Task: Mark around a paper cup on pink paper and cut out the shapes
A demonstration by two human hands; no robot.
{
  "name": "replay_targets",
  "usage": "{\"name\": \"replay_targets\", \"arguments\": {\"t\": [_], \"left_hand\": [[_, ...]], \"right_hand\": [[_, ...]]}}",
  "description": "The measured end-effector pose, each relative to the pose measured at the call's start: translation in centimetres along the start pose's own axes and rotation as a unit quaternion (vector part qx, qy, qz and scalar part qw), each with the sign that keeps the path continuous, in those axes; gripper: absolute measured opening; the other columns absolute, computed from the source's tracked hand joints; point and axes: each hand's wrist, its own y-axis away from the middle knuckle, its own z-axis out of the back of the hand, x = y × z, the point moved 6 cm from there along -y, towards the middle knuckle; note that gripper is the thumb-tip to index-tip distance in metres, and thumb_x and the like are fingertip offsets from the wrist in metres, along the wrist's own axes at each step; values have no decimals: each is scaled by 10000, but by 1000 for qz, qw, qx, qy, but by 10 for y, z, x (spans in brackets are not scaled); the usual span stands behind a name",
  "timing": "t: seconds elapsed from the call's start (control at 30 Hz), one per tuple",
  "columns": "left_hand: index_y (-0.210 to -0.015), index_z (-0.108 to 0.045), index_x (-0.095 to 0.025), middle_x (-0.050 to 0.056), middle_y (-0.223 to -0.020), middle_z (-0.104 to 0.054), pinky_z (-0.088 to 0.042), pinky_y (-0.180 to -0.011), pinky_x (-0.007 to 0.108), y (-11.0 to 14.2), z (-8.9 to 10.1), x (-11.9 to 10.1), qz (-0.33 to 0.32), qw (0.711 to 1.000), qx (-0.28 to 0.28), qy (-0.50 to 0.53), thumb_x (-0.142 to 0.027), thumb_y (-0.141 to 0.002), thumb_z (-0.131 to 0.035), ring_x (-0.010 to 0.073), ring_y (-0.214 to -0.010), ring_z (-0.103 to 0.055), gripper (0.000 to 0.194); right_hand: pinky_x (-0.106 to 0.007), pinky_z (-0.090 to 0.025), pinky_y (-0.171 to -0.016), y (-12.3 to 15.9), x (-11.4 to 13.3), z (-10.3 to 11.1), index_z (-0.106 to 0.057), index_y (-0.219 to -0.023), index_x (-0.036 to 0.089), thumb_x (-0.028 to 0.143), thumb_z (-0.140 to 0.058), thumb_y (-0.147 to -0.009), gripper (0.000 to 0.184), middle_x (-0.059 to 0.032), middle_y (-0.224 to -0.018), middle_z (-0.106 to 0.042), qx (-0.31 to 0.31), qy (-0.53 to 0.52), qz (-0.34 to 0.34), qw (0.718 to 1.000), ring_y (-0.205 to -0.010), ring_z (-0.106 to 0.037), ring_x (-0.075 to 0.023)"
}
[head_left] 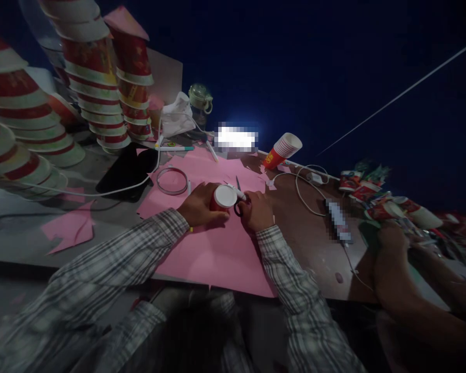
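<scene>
My left hand (201, 206) is wrapped round a red paper cup (219, 202), whose white round end (226, 196) faces up toward me. Close beside it, my right hand (258, 209) has its fingers curled round a slim white marker (238, 192) that points toward the cup. A pair of scissors (238, 209) with a dark handle loop shows at the right fingertips; its blade points away, and whether the fingers touch it I cannot tell. Both hands are over large pink paper (217, 254) on the table.
Tall stacks of red-and-white cups (97, 88) rise at the left, near a black tablet-like slab (128, 168). Ahead are a coiled cable (172, 181), markers (174, 148), a bottle (200, 103) and nested cups (282, 150). At right are a white cord (297, 187) and another person's arm (396, 269).
</scene>
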Motion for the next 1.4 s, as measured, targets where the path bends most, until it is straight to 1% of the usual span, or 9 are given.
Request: {"name": "replay_targets", "arguments": {"t": [0.13, 0.23, 0.4, 0.57, 0.73, 0.83, 0.93, 1.17, 1.4], "left_hand": [[-1149, -645, -198, 99, -1155, -665, -520, -1007, 525, -2, 0, 0, -36, 999, -2, -40, -410, -573, -917, 333, -1110, -626, 671], [-1242, -620, -203, 112, -1192, -670, -481, -1073, 563, -2, -1, 2, -38, 997, 3, -60, -398, -578, -919, 354, -1155, -621, 754], [-1466, -483, -208, 147, -1338, -636, -440, -1145, 588, -1, 4, 10, 15, 999, -5, -48, -423, -626, -882, 388, -1290, -578, 954], [-1507, -444, -233, 149, -1356, -619, -465, -1105, 615, -1, 11, 17, 76, 995, -23, -53, -435, -666, -863, 399, -1299, -569, 962], [-1464, -469, -211, 153, -1385, -609, -413, -1146, 655, -5, 17, 17, 75, 991, -54, -93, -421, -731, -839, 426, -1356, -517, 848], [-1428, -487, -199, 144, -1358, -644, -368, -1176, 682, -10, 20, 15, 67, 991, -51, -102, -361, -803, -789, 404, -1321, -559, 713], [-1431, -478, -189, 149, -1365, -645, -338, -1207, 676, -16, 24, 14, 52, 991, -72, -100, -322, -808, -786, 381, -1321, -574, 707], [-1514, -400, -154, 203, -1425, -587, -415, -1146, 627, -20, 25, 25, 25, 988, -108, -103, -299, -796, -772, 392, -1334, -549, 822], [-1409, -498, -169, 158, -1312, -664, -452, -1099, 601, -21, 28, 16, 25, 991, -94, -97, -311, -808, -775, 358, -1214, -609, 677]], "right_hand": [[-409, -404, -909, -2, -5, -3, -734, -1063, 166, 361, -573, -934, 283, -130, -1000, -699, -49, -50, -16, 997, -948, -557, -273], [-392, -443, -882, -5, -16, -3, -727, -932, 185, 380, -580, -919, 244, -97, -931, -702, -88, -159, -62, 981, -891, -577, -243], [-328, -515, -746, -5, -46, 7, -702, -939, 201, 510, -637, -852, 328, -19, -813, -706, -157, -408, -138, 889, -755, -600, -184], [-281, -531, -672, -3, -54, 13, -678, -912, 194, 537, -681, -832, 352, 16, -738, -686, -173, -504, -157, 832, -682, -635, -137], [-243, -538, -585, -3, -51, 10, -662, -918, 198, 520, -727, -805, 347, 5, -791, -731, -177, -554, -169, 795, -621, -659, -110], [-232, -539, -562, -4, -50, 8, -662, -882, 198, 509, -748, -793, 334, 10, -772, -723, -168, -574, -167, 784, -607, -653, -104], [-232, -544, -563, -4, -48, 4, -659, -871, 205, 488, -759, -797, 309, 18, -769, -724, -145, -602, -158, 769, -597, -643, -97], [-260, -589, -659, -6, -35, -1, -656, -922, 219, 455, -818, -732, 343, 39, -756, -729, -95, -685, -145, 708, -597, -646, -89], [-277, -595, -667, -4, -25, 3, -659, -886, 256, 452, -879, -654, 375, 49, -750, -730, -56, -724, -140, 673, -593, -643, -101]]}}
